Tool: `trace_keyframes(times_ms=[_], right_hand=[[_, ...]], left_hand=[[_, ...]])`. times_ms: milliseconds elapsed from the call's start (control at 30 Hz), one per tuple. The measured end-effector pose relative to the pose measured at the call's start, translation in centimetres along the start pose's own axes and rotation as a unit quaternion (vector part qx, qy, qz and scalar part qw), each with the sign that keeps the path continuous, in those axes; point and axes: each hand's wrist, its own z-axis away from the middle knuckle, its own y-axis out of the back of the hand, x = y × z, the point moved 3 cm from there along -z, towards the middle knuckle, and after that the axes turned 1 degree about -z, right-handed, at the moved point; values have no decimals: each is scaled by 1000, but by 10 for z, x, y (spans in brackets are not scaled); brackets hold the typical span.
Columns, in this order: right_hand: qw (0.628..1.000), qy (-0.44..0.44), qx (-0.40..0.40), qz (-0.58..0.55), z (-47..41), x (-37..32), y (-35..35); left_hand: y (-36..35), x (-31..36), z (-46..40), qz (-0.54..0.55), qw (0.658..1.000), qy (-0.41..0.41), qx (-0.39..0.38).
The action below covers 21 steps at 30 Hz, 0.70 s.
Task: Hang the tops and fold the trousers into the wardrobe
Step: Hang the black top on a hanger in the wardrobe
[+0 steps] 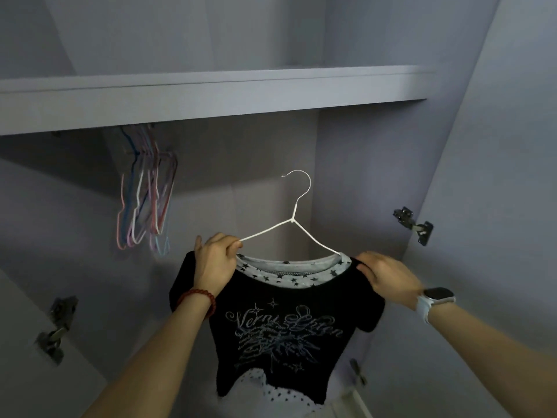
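You are in the hanging step: the black short-sleeved top with pale script print and a star-patterned grey neckline [289, 324] is already threaded onto the thin white wire hanger [294, 220], and you hold both up in front of the open wardrobe, below the pale lilac shelf [211, 95]. Your left hand [215, 260] has its fingers [233, 245] curled round the hanger's left arm at the top's shoulder; your right hand [388, 276] pinches the fabric of the right shoulder, apparently settling it over the hanger's other arm. The hook is free and points up, well below the shelf. A bunch of bare coloured wire hangers [147, 200] hangs further left, under the shelf's front edge; the rail itself is hidden behind that edge. Next, you will likely need to let the right shoulder go once it sits square, lift the hook up under the shelf, and catch it on the rail by feel, beside those hangers.
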Motion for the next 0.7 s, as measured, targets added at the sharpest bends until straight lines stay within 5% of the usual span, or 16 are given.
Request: trace_keyframes(times_ms=[167,300,467,700], right_hand=[[991,-86,77,-69,2,12,16],[978,-158,130,-32,-17,15,35],[958,-222,177,-31,-54,31,58],[931,-257,245,-81,-128,62,77]], left_hand=[[-12,47,-30,-81,994,12,-77],[-1,109,-53,-133,983,-116,48],[6,169,-75,-179,915,-296,209],[-9,185,-128,-366,860,-245,256]])
